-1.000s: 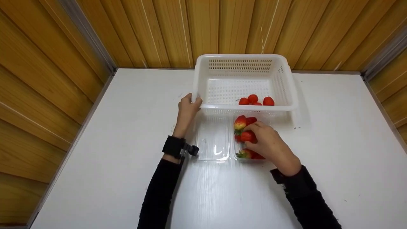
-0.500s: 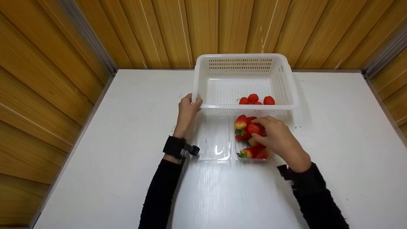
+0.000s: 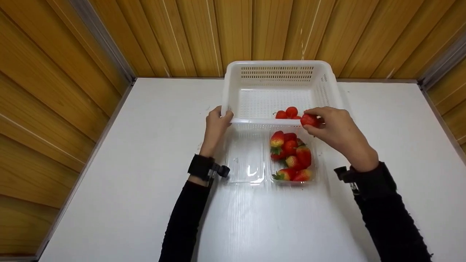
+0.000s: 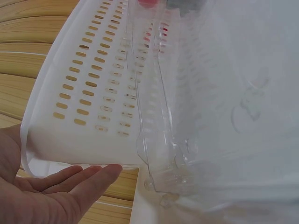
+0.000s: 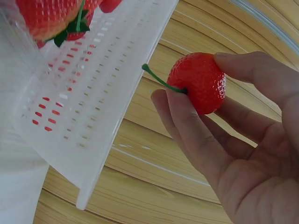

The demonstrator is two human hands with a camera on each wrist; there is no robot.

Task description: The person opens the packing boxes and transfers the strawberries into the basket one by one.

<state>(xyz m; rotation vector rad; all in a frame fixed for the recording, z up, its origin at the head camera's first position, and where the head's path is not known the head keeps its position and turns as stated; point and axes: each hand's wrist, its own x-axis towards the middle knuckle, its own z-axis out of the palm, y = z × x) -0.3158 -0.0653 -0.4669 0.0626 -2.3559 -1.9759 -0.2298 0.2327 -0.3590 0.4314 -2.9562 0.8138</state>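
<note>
My right hand (image 3: pixel 340 129) pinches a round red cherry (image 5: pixel 198 81) with a green stem between thumb and fingers, just above the front rim of the white plastic basket (image 3: pixel 269 121). At the basket's left front corner, my left hand (image 3: pixel 216 127) grips the rim; the left wrist view shows its fingers (image 4: pixel 88 184) under the edge. Several more cherries (image 3: pixel 291 111) lie inside near the front wall, partly hidden by it. In front stands a clear plastic box (image 3: pixel 316 174), its right half filled with strawberries (image 3: pixel 303 156) and a round red cherry (image 3: pixel 290 147).
The box's lid half (image 3: pixel 245 160) lies flat and open on the left, joined to the filled half. Everything stands on a white table (image 3: pixel 160 153). Wood-look panels (image 3: pixel 269 29) rise behind the basket and along both sides.
My right hand has let go of a cherry among the strawberries, moved up and right to the basket, and now holds another cherry from there. My left hand has stayed on the rim.
</note>
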